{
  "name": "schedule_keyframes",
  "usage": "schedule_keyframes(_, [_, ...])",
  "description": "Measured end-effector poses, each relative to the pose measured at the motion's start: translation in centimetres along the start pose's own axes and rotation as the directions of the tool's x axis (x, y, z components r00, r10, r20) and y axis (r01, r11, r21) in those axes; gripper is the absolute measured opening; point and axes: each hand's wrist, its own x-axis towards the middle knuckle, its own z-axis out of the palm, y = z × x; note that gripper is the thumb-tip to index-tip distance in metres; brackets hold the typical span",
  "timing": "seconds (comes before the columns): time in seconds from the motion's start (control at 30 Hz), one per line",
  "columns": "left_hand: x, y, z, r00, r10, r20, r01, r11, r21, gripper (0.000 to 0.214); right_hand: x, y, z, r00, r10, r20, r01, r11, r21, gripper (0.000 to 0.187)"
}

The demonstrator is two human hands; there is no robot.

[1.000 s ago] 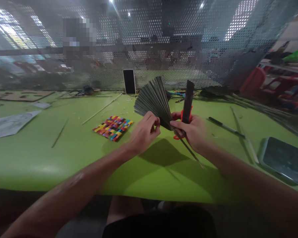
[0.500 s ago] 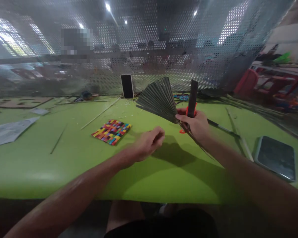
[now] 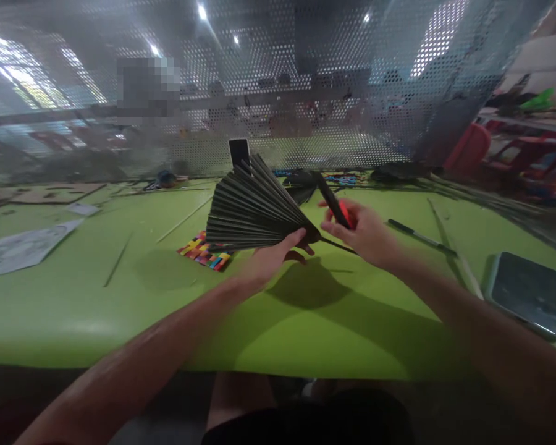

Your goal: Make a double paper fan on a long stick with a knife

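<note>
A dark pleated fan [image 3: 252, 210] is spread open above the green table [image 3: 120, 296], tilted to the left. My left hand [image 3: 278, 259] grips it from below at the pivot, thumb up against the folded base. My right hand [image 3: 364, 235] is closed on the fan's thin stem and also holds a red-handled tool with a dark blade [image 3: 336, 207]. The fan hides part of a multicoloured woven mat [image 3: 201, 252] lying on the table behind it.
A phone [image 3: 239, 151] leans against the perforated metal screen at the back. A tablet or case [image 3: 528, 293] lies at the right, a pen [image 3: 419, 236] and long thin sticks [image 3: 449, 244] near it. Papers [image 3: 23, 247] lie far left.
The fan has swung down and left, spreading wider. My left hand, which had let go half a second ago, has come back under the fan's pivot. The dark tool has tipped from upright to slanted.
</note>
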Motion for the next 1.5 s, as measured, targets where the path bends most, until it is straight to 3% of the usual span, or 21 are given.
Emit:
schedule_keyframes(0.07, [0.3, 0.2, 0.0, 0.996, -0.013, -0.083, 0.006, 0.997, -0.080, 0.032, -0.1, -0.5, -0.4, 0.986, -0.097, -0.139, 0.084, 0.992, -0.098, 0.038])
schedule_keyframes(0.13, [0.5, 0.6, 0.0, 0.986, -0.007, -0.165, -0.021, 0.986, -0.168, 0.028, -0.8, -1.1, 0.0, 0.974, -0.117, -0.192, 0.090, 0.985, -0.145, 0.039])
schedule_keyframes(0.3, [0.7, 1.8, 0.0, 0.957, -0.004, -0.290, -0.100, 0.934, -0.343, 0.018, -2.2, -0.8, 3.9, 0.996, 0.087, -0.011, -0.087, 0.961, -0.263, 0.042])
schedule_keyframes(0.47, [0.6, 2.2, -0.1, 0.968, 0.008, -0.251, -0.111, 0.911, -0.398, 0.021, -1.5, 1.4, 6.5, 0.990, 0.137, -0.046, -0.144, 0.912, -0.383, 0.038])
schedule_keyframes(0.7, [0.9, 2.1, -0.2, 0.976, -0.005, -0.219, -0.085, 0.912, -0.400, 0.025, -1.1, 2.0, 6.7, 0.992, 0.124, -0.022, -0.120, 0.883, -0.453, 0.037])
schedule_keyframes(0.93, [1.2, 1.7, -0.2, 0.955, -0.023, -0.296, -0.092, 0.926, -0.367, 0.027, -1.0, 2.0, 6.8, 0.988, 0.122, -0.091, -0.152, 0.825, -0.545, 0.032])
schedule_keyframes(1.27, [1.7, 1.2, -0.1, 0.915, 0.058, -0.398, -0.157, 0.963, -0.221, 0.027, -0.9, 2.3, 6.6, 0.995, 0.091, -0.046, -0.100, 0.801, -0.591, 0.032])
schedule_keyframes(1.5, [2.2, 1.4, -0.4, 0.903, 0.004, -0.430, -0.145, 0.944, -0.296, 0.024, -0.3, 2.3, 6.5, 0.990, 0.142, -0.023, -0.115, 0.694, -0.711, 0.037])
